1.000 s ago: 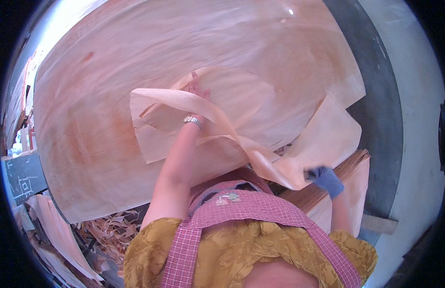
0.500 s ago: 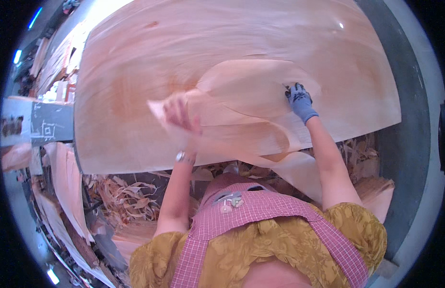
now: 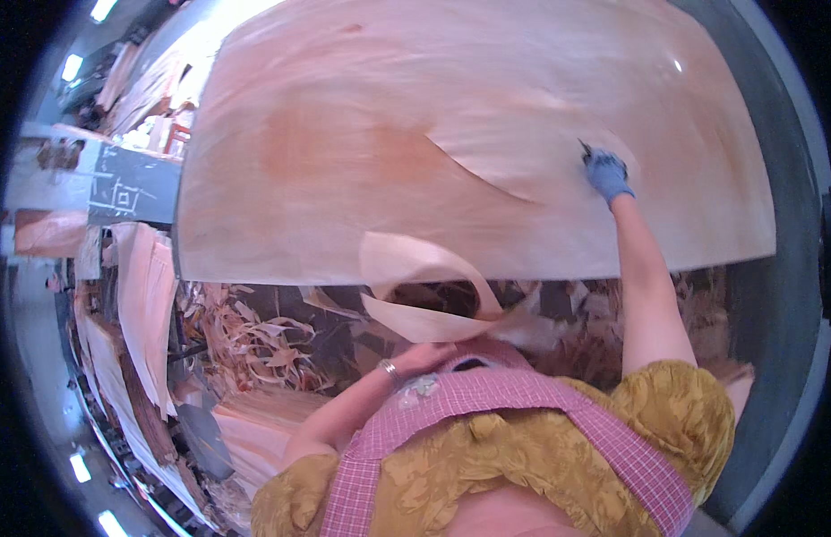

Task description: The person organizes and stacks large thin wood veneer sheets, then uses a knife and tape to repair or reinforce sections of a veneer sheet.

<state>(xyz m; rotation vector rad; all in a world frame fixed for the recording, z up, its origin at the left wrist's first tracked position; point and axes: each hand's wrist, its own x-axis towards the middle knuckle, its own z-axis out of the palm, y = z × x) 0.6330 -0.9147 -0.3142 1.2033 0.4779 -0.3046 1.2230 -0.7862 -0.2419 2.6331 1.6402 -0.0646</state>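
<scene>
A large pale wood veneer sheet [image 3: 326, 206] covers the work surface, with a curved dark edge line running across its middle. My right hand [image 3: 607, 173], in a blue-grey glove, is closed around a small dark pointed cutting tool [image 3: 585, 146] over the sheet's right part. A loose curled veneer strip [image 3: 424, 322] hangs in a loop over the near edge of the sheet. Just below that loop, at the apron, is my bare left hand [image 3: 426, 356], with a metal band on its wrist. Its fingers are blurred and partly hidden, and I cannot make out whether they touch the strip.
Veneer scraps [image 3: 254, 345] lie heaped below the table's near edge. At the left stand a grey metal beam [image 3: 133, 188] with white markings and some hanging veneer sheets [image 3: 145, 295]. A dark grey frame [image 3: 756, 134] curves along the right side.
My left hand has moved from over the sheet down toward my waist. The loose veneer piece has come off the sheet and hangs at its near edge. My right hand remains over the sheet.
</scene>
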